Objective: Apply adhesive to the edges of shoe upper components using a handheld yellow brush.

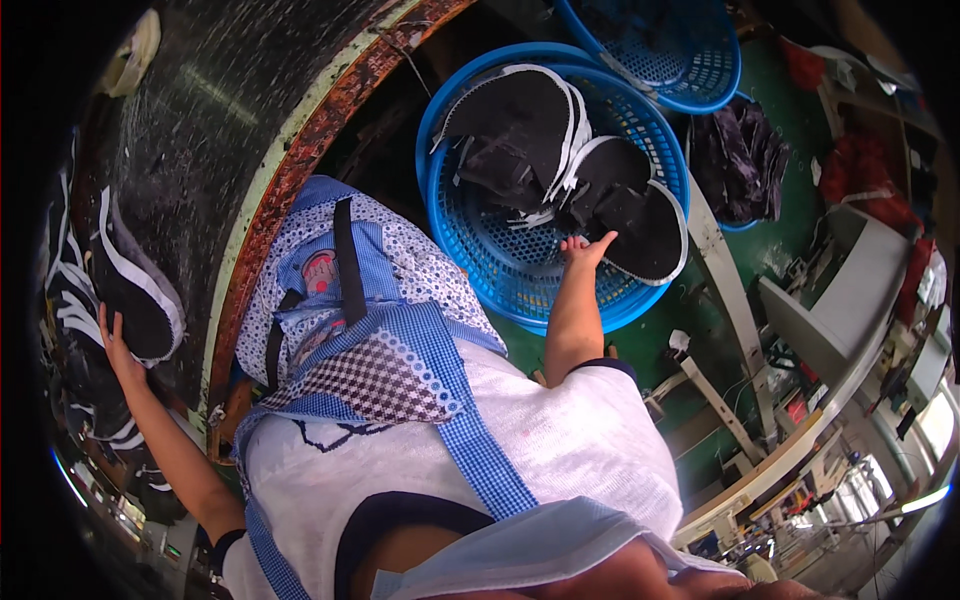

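On the left, my left hand (120, 352) lies with its fingers stretched out against the edge of a black curved fabric piece with a white border (135, 290). More such white-edged black pieces (75, 270) are heaped just beyond it on the dark table. My right hand (583, 252) reaches over a blue plastic basket (470, 255), thumb spread away from short-looking, foreshortened fingers. It is at the near edge of a stack of black curved pieces with white rims (650, 235). Another bundle of these pieces (510, 115) rests in the same basket, farther left. No piece is visibly gripped by either hand.
The worn rusty edge of the dark table (290, 150) curves between my body and the left side. A second blue basket (690, 70) stands at the far right, near a dark crumpled bundle (740, 160). Pale machine-stand legs (725, 300) rise from the green floor.
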`<state>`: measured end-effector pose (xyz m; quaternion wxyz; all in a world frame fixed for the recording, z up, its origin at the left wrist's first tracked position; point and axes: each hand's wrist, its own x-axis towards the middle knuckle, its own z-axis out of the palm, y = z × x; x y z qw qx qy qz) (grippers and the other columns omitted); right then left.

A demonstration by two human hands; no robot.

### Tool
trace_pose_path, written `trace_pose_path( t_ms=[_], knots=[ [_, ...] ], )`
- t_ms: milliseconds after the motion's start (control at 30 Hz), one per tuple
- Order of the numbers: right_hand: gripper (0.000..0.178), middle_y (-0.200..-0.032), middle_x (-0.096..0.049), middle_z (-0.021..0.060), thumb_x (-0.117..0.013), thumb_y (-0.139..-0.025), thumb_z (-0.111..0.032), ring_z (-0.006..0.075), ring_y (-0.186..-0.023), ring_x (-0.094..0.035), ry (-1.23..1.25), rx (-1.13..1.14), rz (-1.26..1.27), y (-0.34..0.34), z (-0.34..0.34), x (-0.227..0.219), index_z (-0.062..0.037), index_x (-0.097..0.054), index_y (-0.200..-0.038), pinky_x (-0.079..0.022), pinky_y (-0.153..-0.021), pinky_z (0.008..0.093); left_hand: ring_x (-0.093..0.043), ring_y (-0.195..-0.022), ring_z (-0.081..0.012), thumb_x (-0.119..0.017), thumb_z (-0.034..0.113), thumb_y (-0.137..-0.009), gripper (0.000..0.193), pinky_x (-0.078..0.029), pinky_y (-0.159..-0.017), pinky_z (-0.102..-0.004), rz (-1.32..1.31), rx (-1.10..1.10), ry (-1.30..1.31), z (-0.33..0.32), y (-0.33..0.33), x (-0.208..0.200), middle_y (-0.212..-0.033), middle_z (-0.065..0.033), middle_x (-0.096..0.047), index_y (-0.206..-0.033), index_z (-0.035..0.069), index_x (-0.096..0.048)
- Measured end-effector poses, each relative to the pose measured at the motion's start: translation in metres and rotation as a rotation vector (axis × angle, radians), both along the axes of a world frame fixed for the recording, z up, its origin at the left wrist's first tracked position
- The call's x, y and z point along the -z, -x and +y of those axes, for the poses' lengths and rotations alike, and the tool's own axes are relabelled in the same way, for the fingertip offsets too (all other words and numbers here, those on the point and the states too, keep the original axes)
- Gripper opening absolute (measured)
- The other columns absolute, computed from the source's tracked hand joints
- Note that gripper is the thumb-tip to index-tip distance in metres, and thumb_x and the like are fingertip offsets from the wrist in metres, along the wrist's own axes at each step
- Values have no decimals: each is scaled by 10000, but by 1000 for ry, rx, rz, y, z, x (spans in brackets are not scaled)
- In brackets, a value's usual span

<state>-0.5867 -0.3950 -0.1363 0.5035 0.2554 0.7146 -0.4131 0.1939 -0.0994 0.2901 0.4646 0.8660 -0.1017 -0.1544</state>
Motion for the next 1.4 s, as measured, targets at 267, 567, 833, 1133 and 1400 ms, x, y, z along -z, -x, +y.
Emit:
trace_pose_path(
  t_ms=[267, 567, 833, 1133, 1400],
  knots=[
    [568, -1310, -555, 147, -649, -838, -437, 354, -1205, -498, 216, 160, -18, 61, -93, 34, -21, -583, -1218, -356, -1062, 502, -482, -1241, -236, -621, 170, -895, 479, -398, -1036, -338, 63, 5, -29, -15, -2, 16, -1421, -82, -445, -1363, 167, -516],
    [79, -983, -628, 112, -625, -898, -97, 245, -895, -642, 749, -141, 142, 14, -19, -56, -62, -576, -950, -549, -748, 367, -522, -1197, -237, -614, 149, -896, 460, -431, -1006, -341, -35, -12, -29, 1, 5, -7, -1382, -80, -487, -1347, 182, -531],
    [503, -1129, -663, 58, -775, -774, -406, 303, -950, -648, 291, -301, -34, 23, -23, 20, -147, -618, -1176, -554, -764, 450, -547, -1163, -235, -651, 155, -886, 468, -455, -978, -334, 66, -3, 33, -9, 0, 6, -1355, -109, -507, -1340, 185, -541],
    [386, -1156, -652, 96, -666, -880, -263, 287, -1032, -629, 607, -175, -112, 17, -43, -63, -67, -596, -1205, -484, -968, 422, -496, -1240, -254, -707, 159, -851, 749, -427, -1015, -372, 148, -9, 87, -28, -1, -8, -1426, -127, -424, -1489, 172, -314],
    [489, -1189, -599, 173, -692, -830, -138, 250, -1034, -610, 705, -1072, 365, 53, -133, -330, 20, -539, -1268, -498, -906, 362, -151, -1462, -233, -676, 262, -766, 927, -63, -1178, -381, -436, 668, 117, -73, 55, -95, -1576, -108, -210, -1517, 46, -177]
  ],
)
